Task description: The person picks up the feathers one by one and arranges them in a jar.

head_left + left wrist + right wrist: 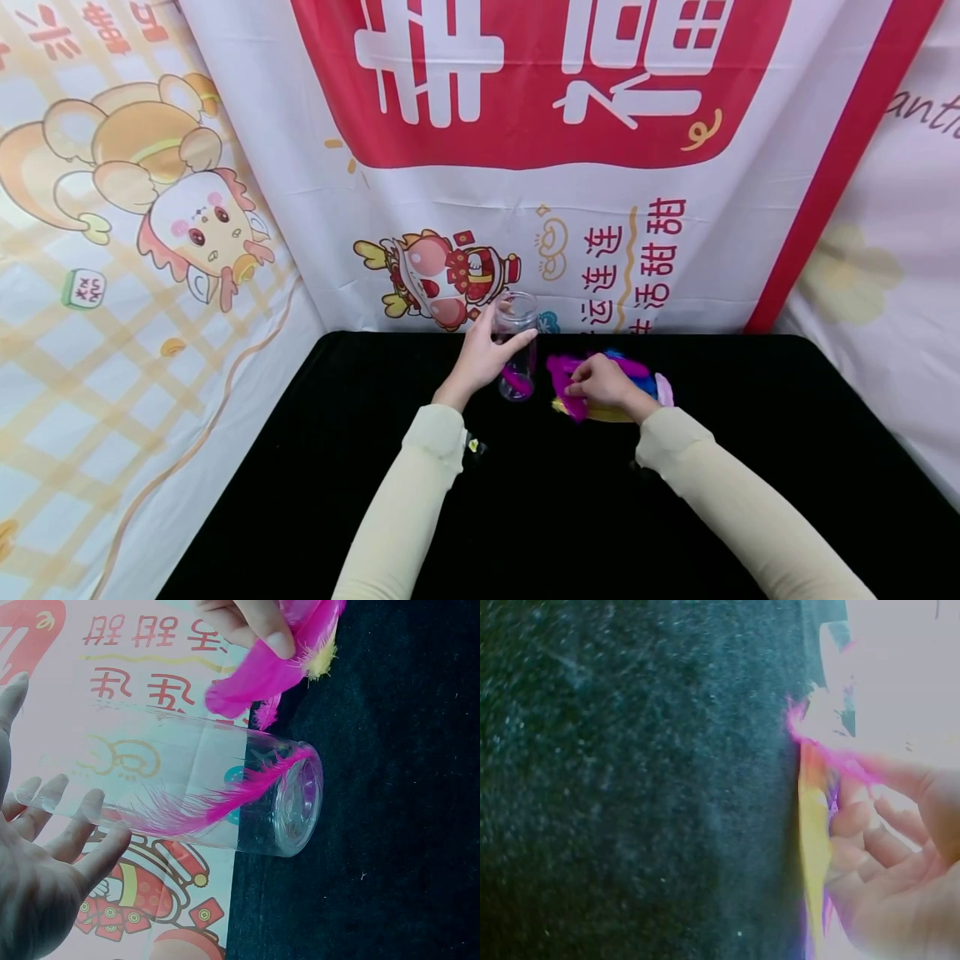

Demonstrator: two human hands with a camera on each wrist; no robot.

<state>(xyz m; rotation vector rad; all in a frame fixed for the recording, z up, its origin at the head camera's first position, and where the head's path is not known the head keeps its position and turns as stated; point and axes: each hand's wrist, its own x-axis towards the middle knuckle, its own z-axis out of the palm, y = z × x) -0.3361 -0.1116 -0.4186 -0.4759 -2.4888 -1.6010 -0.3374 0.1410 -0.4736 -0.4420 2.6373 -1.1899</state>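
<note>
– How much was done?
– 1 magenta feather (225, 802) lay inside the jar (530, 360) at mid-frame, gripped by the left hand (480, 354)
– And left?
– Apparently the feather pile (636, 369) just right of it; the right hand (602, 383) pinched a pink feather (255, 679) there

Between the clear, rigid cylindrical jar (195, 761) and the pile of magenta, blue and yellow feathers (630, 367) runs only a narrow gap. The left hand (482, 354) blocks the jar's left side, its thumb crossing the front; the right hand (603, 385) covers the pile from above. Behind, a white printed fabric backdrop (465, 196) closes the way. A hand could pass between the cream-sleeved forearms (408, 508), over the black tabletop (555, 517).
</note>
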